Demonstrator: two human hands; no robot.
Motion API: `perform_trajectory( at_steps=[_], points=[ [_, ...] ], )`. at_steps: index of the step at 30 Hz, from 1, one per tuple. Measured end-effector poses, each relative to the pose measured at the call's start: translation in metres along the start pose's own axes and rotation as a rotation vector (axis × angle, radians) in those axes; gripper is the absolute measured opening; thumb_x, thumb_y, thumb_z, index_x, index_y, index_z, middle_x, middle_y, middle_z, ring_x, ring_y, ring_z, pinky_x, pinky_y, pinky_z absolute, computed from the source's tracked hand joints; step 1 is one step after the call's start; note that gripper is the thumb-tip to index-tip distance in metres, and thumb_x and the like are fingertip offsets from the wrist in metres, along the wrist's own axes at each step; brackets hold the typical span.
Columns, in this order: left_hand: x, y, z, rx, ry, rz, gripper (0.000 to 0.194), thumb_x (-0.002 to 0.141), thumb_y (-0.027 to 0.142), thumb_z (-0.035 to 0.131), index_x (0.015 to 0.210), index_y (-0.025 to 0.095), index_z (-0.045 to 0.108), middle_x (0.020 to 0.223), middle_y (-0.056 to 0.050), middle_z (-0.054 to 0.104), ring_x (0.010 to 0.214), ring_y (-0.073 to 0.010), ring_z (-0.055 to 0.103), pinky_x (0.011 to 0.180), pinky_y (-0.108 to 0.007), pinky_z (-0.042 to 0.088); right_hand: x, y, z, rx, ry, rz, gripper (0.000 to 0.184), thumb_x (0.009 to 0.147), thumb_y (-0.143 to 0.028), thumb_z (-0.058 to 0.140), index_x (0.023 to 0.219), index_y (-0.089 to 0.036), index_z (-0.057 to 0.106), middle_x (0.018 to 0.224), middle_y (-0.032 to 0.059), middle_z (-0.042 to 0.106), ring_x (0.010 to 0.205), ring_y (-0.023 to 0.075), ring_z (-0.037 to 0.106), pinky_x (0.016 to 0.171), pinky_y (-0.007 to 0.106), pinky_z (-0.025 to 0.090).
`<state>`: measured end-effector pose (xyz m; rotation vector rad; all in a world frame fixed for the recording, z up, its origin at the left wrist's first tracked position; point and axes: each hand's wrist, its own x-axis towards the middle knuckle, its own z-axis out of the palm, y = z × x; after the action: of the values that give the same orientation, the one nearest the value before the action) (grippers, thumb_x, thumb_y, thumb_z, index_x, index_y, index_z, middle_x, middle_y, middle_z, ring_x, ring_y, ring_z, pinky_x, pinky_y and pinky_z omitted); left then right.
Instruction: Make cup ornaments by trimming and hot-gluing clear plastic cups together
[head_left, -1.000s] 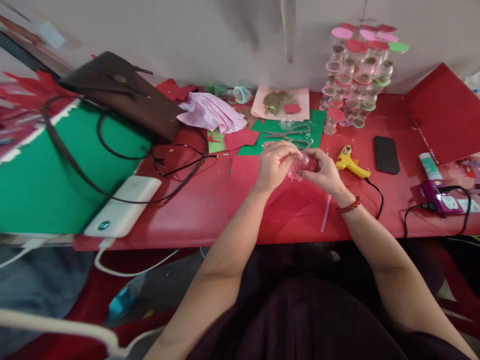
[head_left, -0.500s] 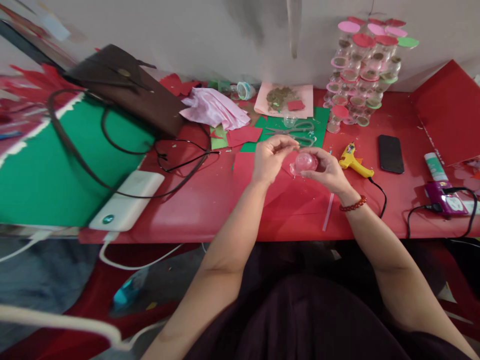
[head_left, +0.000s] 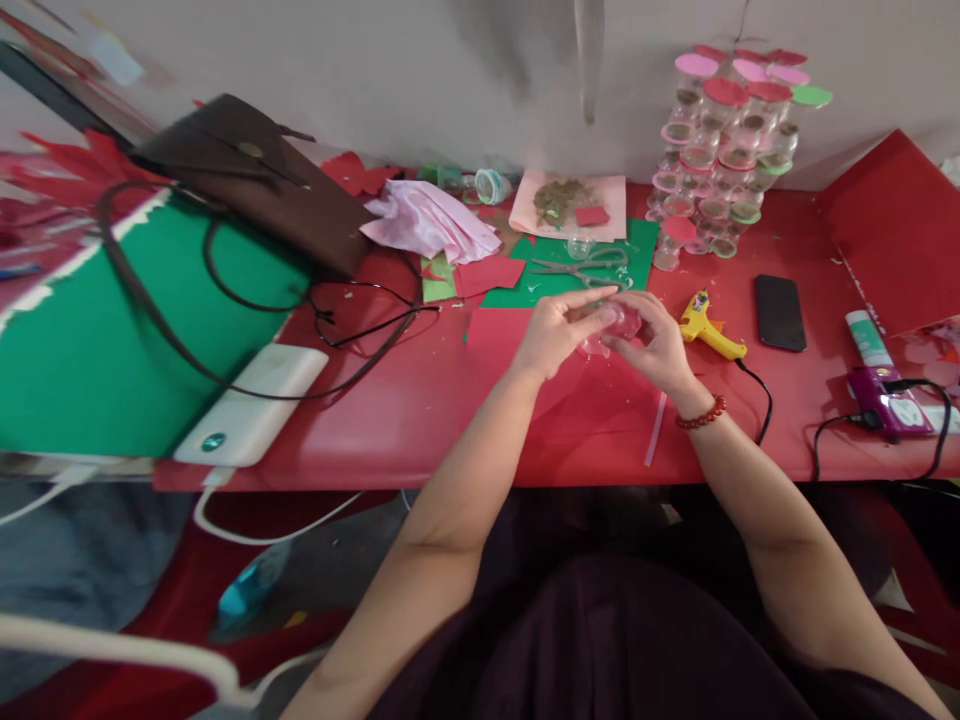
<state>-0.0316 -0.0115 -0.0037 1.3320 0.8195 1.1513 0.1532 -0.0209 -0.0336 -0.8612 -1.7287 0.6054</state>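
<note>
Over a sheet of red paper (head_left: pixel 495 360), a small clear plastic dome (head_left: pixel 621 322) with an uneven lower edge is held between my two hands. My right hand (head_left: pixel 654 340) has its fingers and thumb curled round the dome's right side. From the left, my left hand (head_left: pixel 562 330) lays its thumb across the dome, its fingers reaching over the top. Between my fingers, part of the dome is hidden. Just beyond my hands, scissors (head_left: pixel 581 265) lie on a green sheet (head_left: pixel 640 240). A yellow glue gun (head_left: pixel 709 328) rests right of my right hand.
Stacked clear plastic pieces with coloured discs (head_left: pixel 712 150) stand at the back right. A phone (head_left: pixel 780 312), a glue stick (head_left: pixel 868 338) and a purple plug adapter (head_left: pixel 889 400) lie to the right. To the left are a brown bag (head_left: pixel 300 200), glasses (head_left: pixel 367 312) and a white power bank (head_left: pixel 251 405).
Half a second ago my left fingers were pinched at the dome's upper left, leaving it more exposed. Now they have moved right, over it. My right hand keeps its hold.
</note>
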Motion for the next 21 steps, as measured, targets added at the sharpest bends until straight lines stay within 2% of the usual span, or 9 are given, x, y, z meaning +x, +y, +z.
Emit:
perform_trajectory(
  at_steps=[2,6,9,12,16,21],
  points=[
    [-0.0010,-0.0003,0.0005,-0.065,-0.001,-0.076,0.050,0.070,0.046,0.092,0.114,0.026,0.083,0.121,-0.009,0.080,0.120,-0.0301,0.071,0.110,-0.048,0.054,-0.0014,-0.0005,0.0015,-0.039,0.014,0.000,0.045,0.082,-0.036,0.082,0.126,-0.029,0.071,0.128,0.0087,0.069,0.121,0.0265,0.067,0.105,0.049,0.058],
    [-0.0001,-0.0003,-0.0042,-0.126,-0.017,-0.100,0.047,0.065,0.040,0.095,0.109,0.027,0.084,0.126,-0.008,0.079,0.127,-0.0305,0.068,0.113,-0.048,0.051,-0.0021,-0.0020,0.0015,-0.071,0.026,-0.002,0.041,0.084,-0.035,0.082,0.123,-0.030,0.074,0.129,0.0086,0.069,0.122,0.0266,0.067,0.107,0.050,0.058],
    [0.0011,-0.0010,-0.0049,-0.142,-0.048,-0.104,0.035,0.071,0.042,0.091,0.102,0.027,0.085,0.130,-0.009,0.077,0.124,-0.0290,0.070,0.108,-0.047,0.054,-0.0015,-0.0036,0.0012,-0.087,0.044,-0.023,0.040,0.083,-0.033,0.082,0.122,-0.030,0.075,0.128,0.0090,0.071,0.122,0.0271,0.067,0.110,0.052,0.056],
    [0.0018,-0.0040,-0.0009,-0.151,-0.034,-0.096,0.025,0.078,0.044,0.086,0.095,0.026,0.085,0.133,-0.009,0.076,0.123,-0.0283,0.070,0.104,-0.046,0.057,-0.0023,-0.0051,0.0029,-0.122,0.041,0.021,0.041,0.085,-0.034,0.079,0.126,-0.031,0.074,0.131,0.0090,0.069,0.123,0.0274,0.067,0.105,0.051,0.060],
    [0.0023,-0.0084,0.0021,-0.167,-0.007,-0.097,0.036,0.073,0.037,0.091,0.108,0.030,0.084,0.127,-0.007,0.079,0.127,-0.0273,0.069,0.109,-0.046,0.053,-0.0034,-0.0056,0.0051,-0.164,0.063,0.009,0.038,0.086,-0.035,0.078,0.124,-0.032,0.075,0.130,0.0079,0.070,0.123,0.0267,0.067,0.105,0.049,0.060],
    [0.0018,-0.0057,-0.0018,-0.171,-0.053,-0.077,0.039,0.071,0.034,0.092,0.109,0.030,0.084,0.129,-0.008,0.078,0.133,-0.0282,0.065,0.113,-0.045,0.050,-0.0013,-0.0056,0.0023,-0.145,0.061,0.002,0.036,0.086,-0.037,0.079,0.122,-0.033,0.076,0.131,0.0072,0.071,0.125,0.0274,0.067,0.112,0.052,0.055]
  ],
)
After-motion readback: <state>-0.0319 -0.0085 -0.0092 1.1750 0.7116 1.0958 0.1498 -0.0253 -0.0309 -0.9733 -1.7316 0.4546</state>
